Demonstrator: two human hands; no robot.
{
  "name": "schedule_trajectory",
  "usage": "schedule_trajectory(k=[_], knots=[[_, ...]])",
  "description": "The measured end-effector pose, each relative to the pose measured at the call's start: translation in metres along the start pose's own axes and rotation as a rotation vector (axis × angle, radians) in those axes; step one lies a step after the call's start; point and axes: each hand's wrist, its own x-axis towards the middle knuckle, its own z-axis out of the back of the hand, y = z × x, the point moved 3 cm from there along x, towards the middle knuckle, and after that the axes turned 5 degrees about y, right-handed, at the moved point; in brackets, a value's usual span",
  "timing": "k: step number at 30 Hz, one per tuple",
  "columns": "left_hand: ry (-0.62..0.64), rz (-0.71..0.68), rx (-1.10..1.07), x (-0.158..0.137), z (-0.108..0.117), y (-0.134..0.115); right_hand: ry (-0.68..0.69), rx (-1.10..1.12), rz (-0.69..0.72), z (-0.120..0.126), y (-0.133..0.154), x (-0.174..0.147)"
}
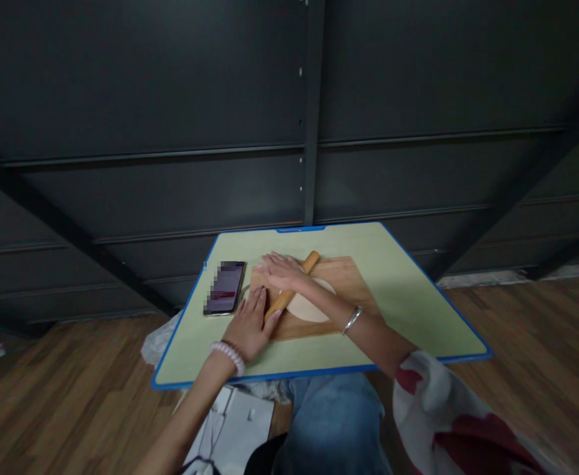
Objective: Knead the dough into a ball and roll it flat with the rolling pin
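A wooden rolling pin [280,303] lies slantwise across a flat, pale round of dough [312,307] on a wooden board [356,280]. My left hand [250,323] is at the pin's near end, which sits between its thumb and fingers; the fingers point forward over the board's left edge. Across the pin's upper part rests my right hand [282,272], palm down, its fingers stretched out flat to the left. My right hand and forearm hide part of the pin and dough.
The board lies on a small light-green table [418,316] with a blue rim. Left of the board is a phone [226,290], partly pixelated. Dark panels [195,191] rise behind the table. A white box [243,422] and crumpled plastic [158,340] are below on the wooden floor [86,376].
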Motion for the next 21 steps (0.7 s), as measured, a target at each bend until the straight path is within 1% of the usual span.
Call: schedule_trajectory(k=[4, 8, 11, 17, 21], knots=[[-0.026, -0.010, 0.027, -0.006, -0.003, -0.011, -0.087, -0.058, 0.058, 0.003, 0.002, -0.021], [-0.127, -0.057, 0.080, -0.012, -0.007, -0.030, -0.164, -0.143, 0.087, 0.003, -0.005, -0.050], [-0.188, -0.034, 0.128, -0.016, -0.009, -0.045, -0.226, -0.210, 0.120, 0.002, -0.012, -0.070], [-0.249, 0.043, 0.248, -0.031, -0.009, -0.081, -0.268, -0.234, 0.159, 0.007, -0.017, -0.108], [-0.243, 0.044, 0.281, -0.041, -0.013, -0.100, -0.304, -0.223, 0.155, 0.010, -0.017, -0.139]])
